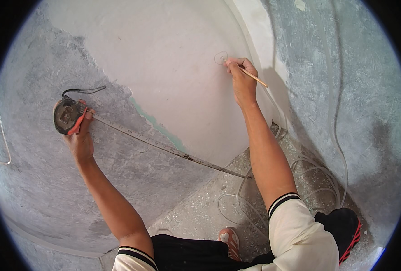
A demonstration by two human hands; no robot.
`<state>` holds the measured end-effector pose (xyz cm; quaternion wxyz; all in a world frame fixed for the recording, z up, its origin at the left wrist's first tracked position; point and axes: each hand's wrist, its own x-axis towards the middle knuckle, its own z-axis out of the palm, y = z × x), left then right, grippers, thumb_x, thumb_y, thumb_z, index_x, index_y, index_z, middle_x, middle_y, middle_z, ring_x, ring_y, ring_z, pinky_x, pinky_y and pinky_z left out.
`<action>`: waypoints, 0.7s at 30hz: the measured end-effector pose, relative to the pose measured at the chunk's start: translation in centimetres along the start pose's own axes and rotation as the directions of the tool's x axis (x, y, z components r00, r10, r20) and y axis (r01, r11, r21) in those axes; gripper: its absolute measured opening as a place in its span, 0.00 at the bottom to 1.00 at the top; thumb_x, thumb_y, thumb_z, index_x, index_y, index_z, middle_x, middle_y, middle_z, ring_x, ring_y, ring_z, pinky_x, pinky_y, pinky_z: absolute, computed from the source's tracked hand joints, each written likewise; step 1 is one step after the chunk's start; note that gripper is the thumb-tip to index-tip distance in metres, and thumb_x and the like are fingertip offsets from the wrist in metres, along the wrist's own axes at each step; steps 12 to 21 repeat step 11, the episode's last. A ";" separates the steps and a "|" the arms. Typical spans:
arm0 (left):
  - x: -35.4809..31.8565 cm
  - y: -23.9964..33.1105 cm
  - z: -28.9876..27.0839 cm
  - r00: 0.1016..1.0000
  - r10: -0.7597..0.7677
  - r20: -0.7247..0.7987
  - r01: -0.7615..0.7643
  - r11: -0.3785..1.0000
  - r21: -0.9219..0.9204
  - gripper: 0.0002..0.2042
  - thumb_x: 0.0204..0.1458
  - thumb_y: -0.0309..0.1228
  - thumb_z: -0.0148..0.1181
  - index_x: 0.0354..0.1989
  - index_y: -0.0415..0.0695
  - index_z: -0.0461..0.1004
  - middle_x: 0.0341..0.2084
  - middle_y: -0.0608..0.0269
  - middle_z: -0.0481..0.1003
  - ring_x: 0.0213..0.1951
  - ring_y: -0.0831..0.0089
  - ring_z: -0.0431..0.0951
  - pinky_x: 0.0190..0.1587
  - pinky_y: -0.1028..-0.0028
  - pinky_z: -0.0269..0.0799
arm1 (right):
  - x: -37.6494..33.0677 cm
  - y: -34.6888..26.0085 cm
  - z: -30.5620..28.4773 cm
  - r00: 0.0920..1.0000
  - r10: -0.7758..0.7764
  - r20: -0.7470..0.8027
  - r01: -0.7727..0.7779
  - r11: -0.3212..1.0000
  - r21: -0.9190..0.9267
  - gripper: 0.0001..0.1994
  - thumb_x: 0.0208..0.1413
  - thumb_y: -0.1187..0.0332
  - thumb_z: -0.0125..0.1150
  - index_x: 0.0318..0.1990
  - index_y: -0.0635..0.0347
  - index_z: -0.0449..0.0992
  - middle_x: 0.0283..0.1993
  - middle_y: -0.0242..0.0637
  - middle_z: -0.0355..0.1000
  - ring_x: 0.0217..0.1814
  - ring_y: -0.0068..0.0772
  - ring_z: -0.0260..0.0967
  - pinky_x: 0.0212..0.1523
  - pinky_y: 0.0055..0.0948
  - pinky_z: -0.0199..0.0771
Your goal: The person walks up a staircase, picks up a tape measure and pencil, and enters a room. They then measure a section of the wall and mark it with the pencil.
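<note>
My left hand [81, 140] is closed round a black and red tape measure [67, 116] with a black wrist strap, held against the grey part of the wall. Its extended blade [164, 148] slants down to the right and ends near the floor, beside my right forearm. Higher up and to the right, my right hand [243, 81] pinches a thin wooden pencil [254, 78]. The pencil's tip is at the white wall [164, 58], where a small drawn loop [221, 58] with a mark inside shows beside my fingers.
A clear thin hose [340, 153] hangs along the grey right-hand wall [372, 90] and coils on the speckled floor [187, 203]. Another hose or cord [1, 135] hangs at the far left. Below are a pinkish shoe [230, 241] and a black shoe with a red sole [340, 228].
</note>
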<state>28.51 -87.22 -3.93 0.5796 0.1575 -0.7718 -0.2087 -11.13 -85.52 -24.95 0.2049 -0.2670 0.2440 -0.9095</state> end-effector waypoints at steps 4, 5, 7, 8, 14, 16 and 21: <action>-0.1 0.1 -0.1 1.000 -0.018 -0.002 0.018 1.000 -0.005 0.35 0.51 0.13 0.70 0.68 0.44 0.63 0.49 0.55 0.79 0.46 0.67 0.82 0.52 0.67 0.79 | 0.0 0.0 0.0 1.000 -0.005 0.003 0.005 1.000 -0.015 0.03 0.61 0.75 0.61 0.38 0.65 0.78 0.37 0.35 0.77 0.38 0.19 0.67 0.46 0.22 0.69; -0.1 0.1 -0.2 1.000 -0.028 -0.010 0.028 1.000 -0.001 0.35 0.51 0.13 0.69 0.68 0.44 0.63 0.49 0.55 0.79 0.46 0.67 0.82 0.52 0.67 0.79 | 0.0 0.0 0.1 1.000 -0.011 0.003 0.011 1.000 -0.012 0.03 0.61 0.75 0.61 0.38 0.65 0.78 0.37 0.35 0.77 0.38 0.19 0.67 0.46 0.22 0.69; 0.0 0.0 -0.2 1.000 -0.028 -0.013 0.028 1.000 -0.005 0.35 0.51 0.13 0.69 0.68 0.44 0.63 0.50 0.55 0.78 0.46 0.67 0.82 0.52 0.66 0.79 | 0.1 -0.1 0.1 1.000 -0.008 0.003 0.008 1.000 -0.006 0.03 0.61 0.75 0.61 0.38 0.65 0.79 0.37 0.35 0.77 0.38 0.19 0.67 0.46 0.23 0.69; 0.0 -0.1 -0.2 0.999 -0.029 -0.015 0.028 1.000 -0.008 0.35 0.51 0.12 0.69 0.68 0.44 0.63 0.50 0.54 0.78 0.46 0.67 0.82 0.52 0.66 0.79 | 0.1 -0.1 0.1 1.000 -0.006 0.003 0.006 1.000 -0.003 0.03 0.61 0.75 0.61 0.38 0.65 0.79 0.37 0.35 0.78 0.38 0.19 0.68 0.46 0.23 0.69; 0.0 0.0 -0.3 0.999 -0.035 -0.001 0.035 0.999 -0.009 0.35 0.51 0.13 0.70 0.68 0.44 0.63 0.51 0.54 0.78 0.49 0.67 0.81 0.53 0.66 0.79 | 0.1 -0.2 -0.1 1.000 0.002 0.013 -0.002 1.000 -0.012 0.04 0.61 0.74 0.62 0.39 0.64 0.79 0.38 0.36 0.78 0.39 0.20 0.68 0.48 0.24 0.70; 0.0 0.0 -0.3 0.999 -0.035 -0.001 0.035 0.999 -0.009 0.35 0.51 0.13 0.70 0.68 0.44 0.63 0.51 0.54 0.78 0.49 0.67 0.81 0.53 0.66 0.79 | 0.1 -0.2 -0.1 1.000 0.002 0.013 -0.002 1.000 -0.012 0.04 0.61 0.74 0.62 0.39 0.64 0.79 0.38 0.36 0.78 0.39 0.20 0.68 0.48 0.24 0.70; 0.0 0.0 -0.3 0.999 -0.035 -0.001 0.035 0.999 -0.009 0.35 0.51 0.13 0.70 0.68 0.44 0.63 0.51 0.54 0.78 0.49 0.67 0.81 0.53 0.66 0.79 | 0.1 -0.2 -0.1 1.000 0.002 0.013 -0.002 1.000 -0.012 0.04 0.61 0.74 0.62 0.39 0.64 0.79 0.38 0.36 0.78 0.39 0.20 0.68 0.48 0.24 0.70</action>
